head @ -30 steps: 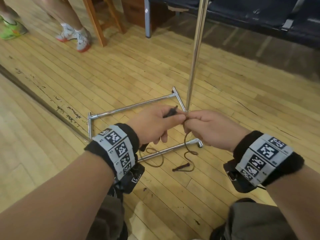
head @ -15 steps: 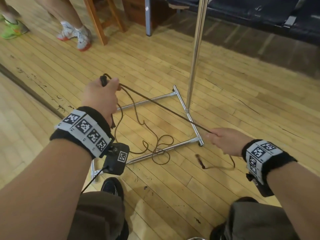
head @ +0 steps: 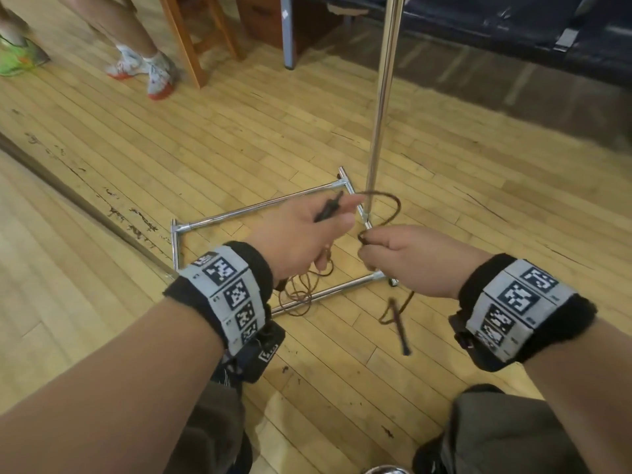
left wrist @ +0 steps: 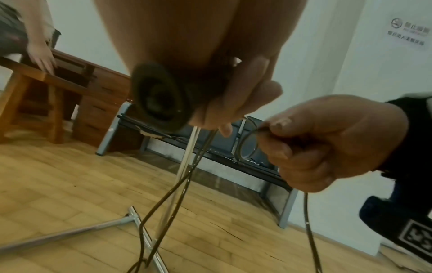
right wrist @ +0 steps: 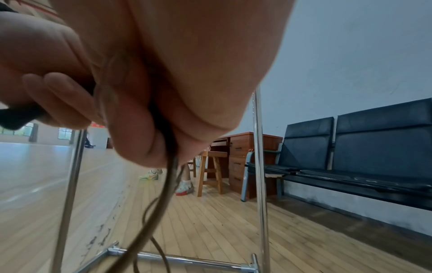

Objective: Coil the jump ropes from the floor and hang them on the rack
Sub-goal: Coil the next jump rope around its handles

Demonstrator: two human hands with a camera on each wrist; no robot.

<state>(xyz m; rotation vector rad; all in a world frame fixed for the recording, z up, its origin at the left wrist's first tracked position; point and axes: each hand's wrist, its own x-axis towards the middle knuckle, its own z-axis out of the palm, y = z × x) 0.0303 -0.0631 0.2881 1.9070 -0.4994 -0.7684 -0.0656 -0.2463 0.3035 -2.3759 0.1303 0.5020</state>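
**Rope bridging two hands above the rack's foot**

The left hand (head: 301,234) gripped one black handle (head: 328,211) together with gathered cord. The right hand (head: 407,258), just beside it, pinched the jump rope (head: 390,206), which arched between them in a short loop. The slack lay below on the floor (head: 136,148), across the rack (head: 379,107) base; the other handle (head: 398,325) dangled under the right wrist.

my left hand (head: 301,234): fingers curled, gripping the rope handle (head: 329,211) | my right hand (head: 415,260): fist pinching the cord (head: 393,213) | both forearms extended, hands near
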